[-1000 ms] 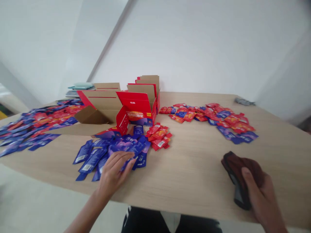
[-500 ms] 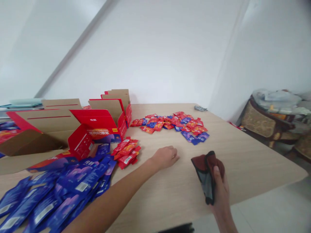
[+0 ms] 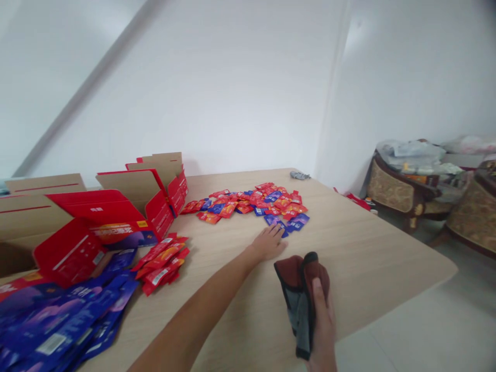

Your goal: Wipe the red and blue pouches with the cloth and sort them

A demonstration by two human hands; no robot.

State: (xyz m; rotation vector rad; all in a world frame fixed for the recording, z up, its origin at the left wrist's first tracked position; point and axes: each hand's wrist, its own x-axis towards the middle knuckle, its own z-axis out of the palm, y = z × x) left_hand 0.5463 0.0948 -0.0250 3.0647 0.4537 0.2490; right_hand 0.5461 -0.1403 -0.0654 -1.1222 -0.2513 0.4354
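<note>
My left hand [image 3: 269, 242] is stretched out palm down over the table, its fingers extended. Its fingertips lie over the edge of a blue sachet [image 3: 273, 220] at the near side of a mixed heap of red and blue sachets [image 3: 228, 206]; whether they press on it I cannot tell. A folded piece of brown and grey cloth with black edging [image 3: 297, 294] is in my right hand [image 3: 323, 320], the thumb lying across its front. The cloth is held upright above the table's near edge.
Open red cartons [image 3: 132, 227] stand at the left. Before them lie a small pile of red sachets [image 3: 163, 262] and larger blue pouches [image 3: 65, 325]. A grey crumpled item [image 3: 299, 175] rests at the table's far end. Beyond the table are patterned armchairs [image 3: 391, 183] with bags on them.
The view has turned to the right. My left hand has reached forward from bare table to the blue sachet, its fingers straightening. My right hand still holds the cloth.
</note>
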